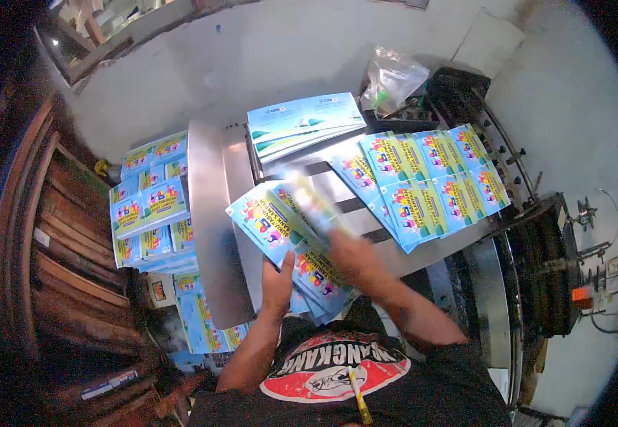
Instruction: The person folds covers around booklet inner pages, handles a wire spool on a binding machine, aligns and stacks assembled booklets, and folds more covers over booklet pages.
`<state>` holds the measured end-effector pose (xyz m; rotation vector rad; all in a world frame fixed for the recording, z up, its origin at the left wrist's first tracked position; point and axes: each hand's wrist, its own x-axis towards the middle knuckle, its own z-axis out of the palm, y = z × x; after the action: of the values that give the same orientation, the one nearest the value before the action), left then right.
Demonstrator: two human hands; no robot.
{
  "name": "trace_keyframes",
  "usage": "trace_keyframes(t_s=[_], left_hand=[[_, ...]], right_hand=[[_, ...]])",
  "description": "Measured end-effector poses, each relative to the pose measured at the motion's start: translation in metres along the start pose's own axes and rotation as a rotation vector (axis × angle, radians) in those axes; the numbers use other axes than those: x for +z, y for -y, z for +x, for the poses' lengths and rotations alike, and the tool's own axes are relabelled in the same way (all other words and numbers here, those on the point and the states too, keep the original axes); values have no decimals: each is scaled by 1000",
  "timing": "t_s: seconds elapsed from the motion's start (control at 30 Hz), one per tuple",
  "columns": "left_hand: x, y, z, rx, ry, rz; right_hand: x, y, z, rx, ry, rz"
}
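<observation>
My left hand grips the lower left edge of a fanned bunch of printed booklets, thumb on top. The bunch is tilted in front of my body, above the metal table. My right hand is closed at the right side of the bunch, and a motion-blurred booklet rises from its fingers. To the right, overlapping booklets lie spread over the machine's surface. Behind my hands sits a stack of light blue sheets with green printing.
Piles of booklets stand left of the table, with more booklets lower down. A clear plastic bag lies on a dark tray at the back. Machine rods and knobs run along the right. A pale wall rises behind.
</observation>
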<state>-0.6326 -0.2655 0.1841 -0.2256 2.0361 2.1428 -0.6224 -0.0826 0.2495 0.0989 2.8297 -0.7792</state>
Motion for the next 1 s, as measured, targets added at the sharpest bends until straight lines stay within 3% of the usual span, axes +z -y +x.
trace_keyframes(t_s=[0.07, 0.1, 0.2, 0.27, 0.3, 0.4, 0.5, 0.53, 0.57, 0.6, 0.63, 0.67, 0.77, 0.83, 1.0], left_hand=[[10, -5, 2, 63, 29, -82], [6, -5, 3, 25, 112, -43], [8, -7, 6, 38, 68, 19], [8, -7, 7, 34, 61, 24], [9, -7, 7, 24, 57, 34], [8, 0, 7, 26, 68, -37], [4, 13, 13, -15, 93, 30], [6, 11, 12, -18, 98, 32], [8, 5, 12, -64, 80, -26], [11, 1, 14, -102, 61, -83], [13, 6, 17, -102, 64, -80], [13, 17, 21, -64, 73, -101], [12, 24, 24, -5, 83, -65], [11, 21, 27, 38, 88, 38], [-16, 6, 30, -55, 83, -6]], right_hand=[[6, 8, -11, -353, 151, 40], [-1, 10, -8, -212, 203, 139], [-9, -78, 40, -86, -452, -113], [-24, -114, 49, 165, -609, -329], [-14, -154, 59, 108, -593, -557], [-29, -155, 57, 32, -428, -467], [-36, -89, 31, 59, -291, -123], [-25, -53, 13, -9, -257, -260], [-10, -36, 5, -124, -139, -221], [4, -10, -8, -61, 72, -174], [11, 7, -8, -91, 392, -157], [27, 4, -22, -297, 121, -70], [3, -7, -11, -215, 281, -75], [4, -35, -5, -110, -139, -86], [12, -99, -15, -312, -76, -359]])
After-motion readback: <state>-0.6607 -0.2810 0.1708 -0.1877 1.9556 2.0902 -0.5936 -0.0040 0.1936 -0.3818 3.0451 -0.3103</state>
